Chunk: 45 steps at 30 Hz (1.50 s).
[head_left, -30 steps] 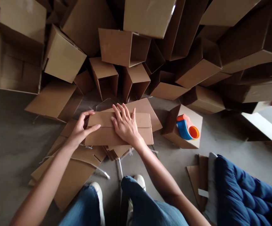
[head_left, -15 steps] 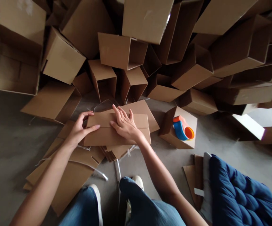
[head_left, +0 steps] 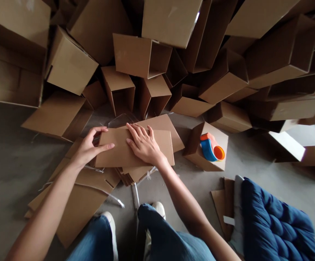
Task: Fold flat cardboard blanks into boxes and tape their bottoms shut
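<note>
A flattish cardboard box (head_left: 116, 145) lies in front of me, on top of other cardboard. My left hand (head_left: 90, 146) holds its left end, thumb on the top face and fingers curled at the far left corner. My right hand (head_left: 143, 144) rests open on the top panel, palm down with fingers stretched away from me. A cardboard flap or sheet (head_left: 171, 127) sticks out beyond the box's far right side. An orange and blue tape dispenser (head_left: 212, 148) sits on a closed box (head_left: 205, 163) to the right.
Many folded-up boxes (head_left: 131, 54) are heaped along the far side. Flat cardboard sheets (head_left: 78, 206) and loose white strapping (head_left: 114, 197) lie by my feet. At the right front is a blue tufted cushion (head_left: 277, 217) beside cardboard pieces (head_left: 224, 203).
The seam across the box's top no longer shows; the panel now looks smooth and flat. My right hand has shifted slightly left and flattened. My left hand stays at the left end.
</note>
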Available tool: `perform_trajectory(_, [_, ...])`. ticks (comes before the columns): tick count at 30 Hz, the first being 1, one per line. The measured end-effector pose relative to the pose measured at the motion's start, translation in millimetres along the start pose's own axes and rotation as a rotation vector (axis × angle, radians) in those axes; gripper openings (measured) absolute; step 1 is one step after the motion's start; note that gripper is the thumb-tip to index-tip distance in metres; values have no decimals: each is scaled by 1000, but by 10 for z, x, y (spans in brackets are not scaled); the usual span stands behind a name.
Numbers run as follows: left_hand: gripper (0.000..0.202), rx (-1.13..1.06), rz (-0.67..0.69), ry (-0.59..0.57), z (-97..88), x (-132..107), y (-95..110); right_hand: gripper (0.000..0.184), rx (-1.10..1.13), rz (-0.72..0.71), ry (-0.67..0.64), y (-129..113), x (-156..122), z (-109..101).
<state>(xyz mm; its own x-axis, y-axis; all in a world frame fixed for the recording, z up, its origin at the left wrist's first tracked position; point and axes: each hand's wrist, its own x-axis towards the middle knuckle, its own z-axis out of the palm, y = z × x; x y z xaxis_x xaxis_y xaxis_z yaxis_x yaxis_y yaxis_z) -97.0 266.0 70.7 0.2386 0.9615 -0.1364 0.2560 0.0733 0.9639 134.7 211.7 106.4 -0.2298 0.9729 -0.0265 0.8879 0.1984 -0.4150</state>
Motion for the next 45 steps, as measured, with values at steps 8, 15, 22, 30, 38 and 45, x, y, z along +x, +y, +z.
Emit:
perform_trajectory(8, [68, -22, -20, 17, 24, 11, 21, 60, -78, 3, 109, -61, -47, 46])
perform_trajectory(15, [68, -8, -14, 18, 29, 6, 11, 60, -40, 9, 93, -38, -40, 58])
perform_trajectory(22, [68, -19, -15, 32, 42, 39, -33, 48, 397, -14, 321, 84, -30, -10])
perform_trajectory(30, [66, -50, -39, 51, 41, -3, 23, 38, 531, 300, 922, 946, -573, -257])
perform_trajectory(38, [71, -29, -103, 61, 68, -23, 92, 51, 713, 842, 989, 1714, -1086, -293])
perform_trajectory(45, [99, -146, -41, 147, 114, -7, -5, 76, 1041, 541, 278, 947, -756, -59])
